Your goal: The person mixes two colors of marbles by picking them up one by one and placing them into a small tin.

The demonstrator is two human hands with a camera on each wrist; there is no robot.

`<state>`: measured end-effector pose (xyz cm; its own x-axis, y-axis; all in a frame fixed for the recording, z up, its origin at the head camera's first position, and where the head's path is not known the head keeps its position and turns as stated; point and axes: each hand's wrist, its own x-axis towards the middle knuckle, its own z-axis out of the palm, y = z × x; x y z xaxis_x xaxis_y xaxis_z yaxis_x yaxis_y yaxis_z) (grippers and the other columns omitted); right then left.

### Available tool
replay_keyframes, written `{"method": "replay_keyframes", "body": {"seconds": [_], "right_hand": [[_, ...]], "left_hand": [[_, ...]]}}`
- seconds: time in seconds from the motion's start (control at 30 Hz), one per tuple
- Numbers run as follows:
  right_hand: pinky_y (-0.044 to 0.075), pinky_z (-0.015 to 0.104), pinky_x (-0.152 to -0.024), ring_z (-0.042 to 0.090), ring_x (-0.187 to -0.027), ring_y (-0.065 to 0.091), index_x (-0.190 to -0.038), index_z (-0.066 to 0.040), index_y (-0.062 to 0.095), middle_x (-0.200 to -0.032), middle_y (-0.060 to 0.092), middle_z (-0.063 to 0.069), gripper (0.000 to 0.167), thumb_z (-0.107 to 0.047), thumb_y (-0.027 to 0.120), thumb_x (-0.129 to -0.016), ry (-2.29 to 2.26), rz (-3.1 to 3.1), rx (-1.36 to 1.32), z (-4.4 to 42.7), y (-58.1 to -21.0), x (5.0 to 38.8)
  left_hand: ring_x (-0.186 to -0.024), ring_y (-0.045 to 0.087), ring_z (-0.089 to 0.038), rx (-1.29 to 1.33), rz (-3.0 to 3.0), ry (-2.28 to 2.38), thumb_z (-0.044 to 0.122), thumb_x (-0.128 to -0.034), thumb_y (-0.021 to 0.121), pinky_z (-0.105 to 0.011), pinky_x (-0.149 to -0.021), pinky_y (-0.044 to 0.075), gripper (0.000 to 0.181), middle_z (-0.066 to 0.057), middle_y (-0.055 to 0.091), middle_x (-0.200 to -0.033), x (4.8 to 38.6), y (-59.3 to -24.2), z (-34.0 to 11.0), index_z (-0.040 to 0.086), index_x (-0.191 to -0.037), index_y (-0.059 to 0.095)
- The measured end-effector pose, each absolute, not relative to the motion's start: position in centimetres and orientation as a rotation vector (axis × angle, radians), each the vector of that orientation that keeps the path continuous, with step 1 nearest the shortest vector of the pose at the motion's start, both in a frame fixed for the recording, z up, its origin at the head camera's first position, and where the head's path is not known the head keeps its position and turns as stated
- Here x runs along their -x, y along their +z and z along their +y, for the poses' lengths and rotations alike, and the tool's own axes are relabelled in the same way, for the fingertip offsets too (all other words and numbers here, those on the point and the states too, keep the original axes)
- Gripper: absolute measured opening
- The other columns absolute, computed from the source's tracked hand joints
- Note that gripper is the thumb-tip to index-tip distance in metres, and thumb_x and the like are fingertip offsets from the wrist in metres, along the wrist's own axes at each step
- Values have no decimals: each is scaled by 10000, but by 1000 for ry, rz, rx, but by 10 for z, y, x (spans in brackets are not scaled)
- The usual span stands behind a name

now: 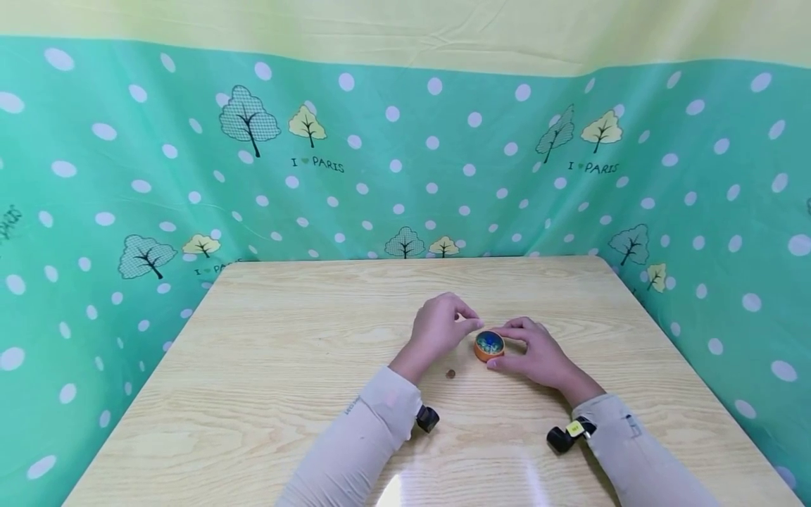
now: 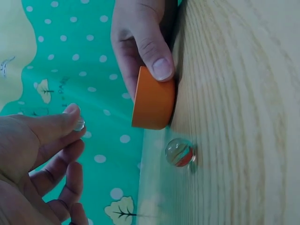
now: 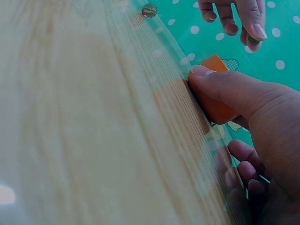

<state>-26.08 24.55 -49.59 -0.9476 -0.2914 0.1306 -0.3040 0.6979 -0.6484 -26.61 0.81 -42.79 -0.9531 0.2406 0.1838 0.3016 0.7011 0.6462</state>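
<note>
My left hand [image 1: 441, 322] is raised just left of a small orange bowl [image 1: 485, 357]. Between its thumb and forefinger it pinches a clear glass marble [image 2: 80, 124], while the other fingers curl loosely. The bowl stands upright on the table; dark blue and green contents show inside from above, too small to make out singly. My right hand [image 1: 538, 358] grips the bowl from the right, thumb [image 3: 202, 71] on the near side and fingers on the far side. A second glass marble [image 2: 179, 152], clear with red and green swirls, lies on the table near the bowl.
The light wood-grain table [image 1: 285, 366] has a glossy surface with reflections near the front. A green dotted curtain [image 1: 355, 190] with tree prints hangs behind and along both sides.
</note>
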Motion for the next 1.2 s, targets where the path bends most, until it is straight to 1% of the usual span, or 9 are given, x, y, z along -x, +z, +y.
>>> {"method": "replay_keyframes", "body": {"seconds": [0.1,0.33,0.47,0.7,1.0,1.2], "right_hand": [[399,623,-1026,315,-1262,467,-1298,-306,726,-1344,560,47,653,-602,878,-736,1102,-2882,-503,246,-496,260],[405,616,-1021,310,-1254,474,-1328,-300,711,-1336,567,44,691,-620,867,-736,1092,-2886,-519,247,-499,261],[408,603,-1010,296,-1239,477,-1325,-285,713,-1315,574,28,688,-609,872,-739,1097,-2872,-527,247,-499,260],[416,575,-992,279,-1218,480,-1304,-259,729,-1294,579,19,677,-605,874,-740,1091,-2857,-534,247,-498,260],[414,581,-997,280,-1220,474,-1311,-243,726,-1295,580,15,693,-607,873,-740,1101,-2846,-550,247,-499,262],[421,568,-996,279,-1213,483,-1316,-227,725,-1291,581,14,708,-609,874,-738,1097,-2840,-555,247,-496,261]], "left_hand": [[-1001,660,-156,477,-2807,-1077,380,-929,786,-326,-826,518,100,133,704,-1022,265,-429,10,292,-940,832],[-946,630,-98,472,-2798,-1062,378,-924,791,-311,-834,502,97,146,708,-1015,263,-433,14,293,-946,831],[-944,620,-104,464,-2800,-1105,374,-932,782,-289,-810,503,111,131,696,-1022,263,-433,17,277,-963,826],[-942,589,-99,456,-2842,-1178,369,-975,730,-260,-790,503,140,86,653,-1072,262,-431,20,250,-1003,798],[-941,584,-91,471,-2846,-1154,366,-971,738,-279,-805,485,133,115,655,-1055,263,-434,22,260,-1012,807],[-990,611,-114,489,-2828,-1134,363,-960,753,-319,-863,477,99,143,663,-1055,263,-437,26,304,-999,822]]}}
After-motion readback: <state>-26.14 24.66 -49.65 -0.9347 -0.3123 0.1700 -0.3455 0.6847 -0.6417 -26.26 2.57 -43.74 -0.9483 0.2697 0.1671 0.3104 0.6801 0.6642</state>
